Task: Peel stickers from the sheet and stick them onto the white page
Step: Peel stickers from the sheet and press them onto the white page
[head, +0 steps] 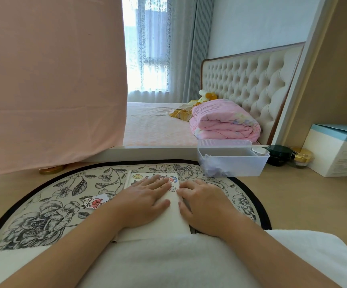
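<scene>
From the head view, the person is sitting at a floral mat [44, 206] with the white page [174, 215] lying on it, between both hands. The left hand [145, 202] is lying flat on the page, fingers spread, gripping nothing. The right hand [204, 206] is resting at the page's right edge with fingers bent; I cannot tell if it is pinching something.

Some stickers are already sitting at the far end of the page: a yellow one [138, 176] and a blue-red one [172, 180]. A pink sticker piece [95, 201] is waiting on the mat, left of the page. I am judging the task as partly done, since most of the page is showing bare.
</scene>
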{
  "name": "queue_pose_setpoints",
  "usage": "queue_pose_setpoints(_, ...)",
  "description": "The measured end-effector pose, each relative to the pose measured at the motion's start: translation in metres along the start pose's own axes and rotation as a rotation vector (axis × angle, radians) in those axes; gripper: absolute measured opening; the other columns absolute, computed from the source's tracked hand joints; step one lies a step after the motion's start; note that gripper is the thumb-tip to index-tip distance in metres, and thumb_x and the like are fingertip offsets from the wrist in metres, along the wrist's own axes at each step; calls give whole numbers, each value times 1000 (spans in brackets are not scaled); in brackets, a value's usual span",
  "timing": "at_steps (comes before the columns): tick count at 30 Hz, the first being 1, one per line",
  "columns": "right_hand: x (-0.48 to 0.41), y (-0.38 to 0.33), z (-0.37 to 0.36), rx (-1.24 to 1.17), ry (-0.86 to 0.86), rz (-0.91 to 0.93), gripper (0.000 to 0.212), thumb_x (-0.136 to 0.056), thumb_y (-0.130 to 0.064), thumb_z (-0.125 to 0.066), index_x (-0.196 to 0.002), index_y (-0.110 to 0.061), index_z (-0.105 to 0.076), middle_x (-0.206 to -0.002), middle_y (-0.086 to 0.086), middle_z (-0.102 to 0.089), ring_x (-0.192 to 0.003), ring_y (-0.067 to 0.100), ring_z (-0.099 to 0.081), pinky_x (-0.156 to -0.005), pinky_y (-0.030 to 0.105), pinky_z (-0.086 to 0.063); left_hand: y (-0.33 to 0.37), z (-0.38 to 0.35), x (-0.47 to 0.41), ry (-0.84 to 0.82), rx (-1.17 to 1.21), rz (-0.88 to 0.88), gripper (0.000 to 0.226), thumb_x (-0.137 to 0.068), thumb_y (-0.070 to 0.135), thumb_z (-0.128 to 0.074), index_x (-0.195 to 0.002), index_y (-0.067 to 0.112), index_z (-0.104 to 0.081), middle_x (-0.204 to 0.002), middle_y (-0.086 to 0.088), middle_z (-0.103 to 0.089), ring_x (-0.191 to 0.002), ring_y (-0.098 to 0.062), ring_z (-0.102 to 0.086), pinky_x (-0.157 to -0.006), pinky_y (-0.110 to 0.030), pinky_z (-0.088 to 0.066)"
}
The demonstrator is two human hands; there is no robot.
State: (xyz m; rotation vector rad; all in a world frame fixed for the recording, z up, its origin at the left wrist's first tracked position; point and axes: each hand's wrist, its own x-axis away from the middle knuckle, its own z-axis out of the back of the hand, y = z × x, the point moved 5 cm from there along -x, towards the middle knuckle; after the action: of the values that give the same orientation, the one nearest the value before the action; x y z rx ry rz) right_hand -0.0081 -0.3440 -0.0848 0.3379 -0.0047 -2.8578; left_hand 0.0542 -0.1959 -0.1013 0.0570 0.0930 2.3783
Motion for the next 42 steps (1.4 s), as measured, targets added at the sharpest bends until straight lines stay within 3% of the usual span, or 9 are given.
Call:
queue_pose_setpoints(3, -3, -5, -2, -26, -28, 37, 72, -86, -47, -12, -143, -25, -49, -156, -8, -39, -132, 18, -44, -107, 41, -42, -1, 0, -1, 11, -10, 22, 66, -103, 56, -21, -160, 29, 0, -165, 16, 10, -150, 0, 15, -123, -26, 5)
queue_pose_setpoints(5, -6, -8, -4, -38, -53, 58, 72, -86, -44, -12, -145, -23, -49, -152, -8, -45, -128, 20, -46, -107, 42, -42, -3, -2, -2, 9, -17, 21, 66, -103, 56, -21, -159, 29, 1, -165, 15, 10, -150, 1, 14, -122, -24, 7)
queue_pose_setpoints(9, -3, -5, 1, -62, -7, 61, 60, -89, -40, -21, -123, -23, -67, -131, -10, -64, -109, 19, -57, -96, 40, -47, -6, -3, -3, 6, -16, 23, 66, -103, 57, -19, -159, 31, 2, -165, 17, 11, -149, 2, 14, -120, -22, 8)
queue_pose_setpoints(13, 3, -2, 7, -87, 21, 23, 51, -90, -40, -27, -109, -24, -72, -121, -12, -68, -102, 17, -60, -94, 38, -48, -5, -2, -3, 14, 10, 20, 66, -103, 58, -21, -159, 32, 1, -164, 19, 10, -149, 3, 13, -120, -21, 8)
queue_pose_setpoints(18, 4, -6, 13, -89, 13, -39, 46, -92, -44, -35, -116, -26, -70, -120, -9, -64, -106, 16, -60, -94, 37, -48, -7, 11, 1, 235, 222, 35, 61, -98, 51, -46, -154, 32, -34, -160, 19, -28, -148, -2, -21, -120, -22, -16)
queue_pose_setpoints(22, -1, -12, 24, -150, 55, -60, 40, -96, -42, -48, -132, -32, -62, -127, -15, -57, -113, 11, -57, -93, 31, -48, -21, 32, 15, 458, 314, 103, 37, -99, 44, -52, -135, 38, -57, -135, 21, -55, -121, -5, -51, -104, -33, -42)
queue_pose_setpoints(30, -44, -72, 35, -284, 86, 30, 30, -99, -37, -50, -124, -36, -66, -122, -17, -61, -106, 11, -62, -85, 28, -47, -88, 48, 79, 496, 223, 271, 27, -97, 28, -55, -121, 40, -61, -103, 25, -56, -99, -1, -53, -84, -25, -48)
queue_pose_setpoints(37, -90, -133, 15, -211, -63, 119, 35, -99, -44, -51, -132, -33, -61, -130, -7, -59, -117, 19, -57, -91, 38, -48, -123, 28, 114, 473, 284, 328, 31, -96, 27, -58, -126, 34, -62, -116, 18, -60, -109, -2, -53, -96, -25, -46)
queue_pose_setpoints(42, -102, -145, 1, -70, -88, 135, 39, -98, -55, -48, -130, -36, -61, -126, -5, -60, -113, 22, -59, -87, 39, -51, -127, 23, 114, 381, 280, 248, 30, -92, 48, -60, -120, 38, -64, -106, 24, -53, -105, 0, -45, -95, -26, -42)
